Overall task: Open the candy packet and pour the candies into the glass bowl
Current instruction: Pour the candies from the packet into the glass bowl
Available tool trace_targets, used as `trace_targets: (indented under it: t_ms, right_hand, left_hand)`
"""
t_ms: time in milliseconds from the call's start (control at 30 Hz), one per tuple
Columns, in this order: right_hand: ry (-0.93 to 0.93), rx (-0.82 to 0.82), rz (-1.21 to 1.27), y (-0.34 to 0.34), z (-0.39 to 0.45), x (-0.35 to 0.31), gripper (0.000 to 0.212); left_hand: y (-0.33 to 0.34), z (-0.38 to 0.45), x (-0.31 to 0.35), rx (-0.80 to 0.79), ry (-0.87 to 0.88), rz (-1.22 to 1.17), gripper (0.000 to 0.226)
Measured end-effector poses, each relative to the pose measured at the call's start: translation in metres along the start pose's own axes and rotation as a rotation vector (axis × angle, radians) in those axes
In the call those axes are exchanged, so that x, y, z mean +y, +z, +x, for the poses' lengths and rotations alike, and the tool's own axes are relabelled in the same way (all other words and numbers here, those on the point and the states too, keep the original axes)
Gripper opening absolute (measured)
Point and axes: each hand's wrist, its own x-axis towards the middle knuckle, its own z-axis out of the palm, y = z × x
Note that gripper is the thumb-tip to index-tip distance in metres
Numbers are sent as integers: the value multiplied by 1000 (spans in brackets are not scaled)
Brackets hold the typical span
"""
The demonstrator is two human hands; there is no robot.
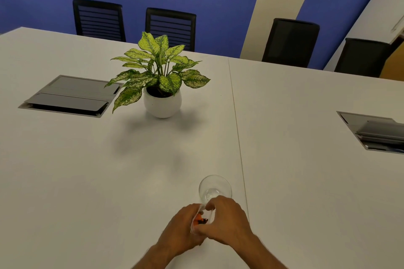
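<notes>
A small clear glass bowl (215,188) stands on the white table near the front, just beyond my hands, and looks empty. Between my hands is a clear candy packet (202,219) with orange and dark candies showing inside. My left hand (180,230) grips the packet from the left and below. My right hand (227,219) closes on its top and right side, fingers pinching the upper edge close to the bowl's near rim. Most of the packet is hidden by my fingers.
A potted plant (161,85) in a round white pot stands mid-table beyond the bowl. Grey cable hatches sit in the table at left (70,96) and right (376,133). A seam (238,129) runs down the table. Black chairs (99,19) line the far edge.
</notes>
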Motion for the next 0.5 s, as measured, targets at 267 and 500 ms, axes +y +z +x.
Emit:
trace_targets:
  t_ms: [267, 500]
  right_hand:
    - [393, 163, 1269, 7, 10, 42, 21]
    - [477, -443, 1795, 31, 22, 48, 56]
  left_hand:
    - [-7, 2, 15, 76, 120, -106, 61]
    - [1, 11, 56, 151, 275, -328, 48]
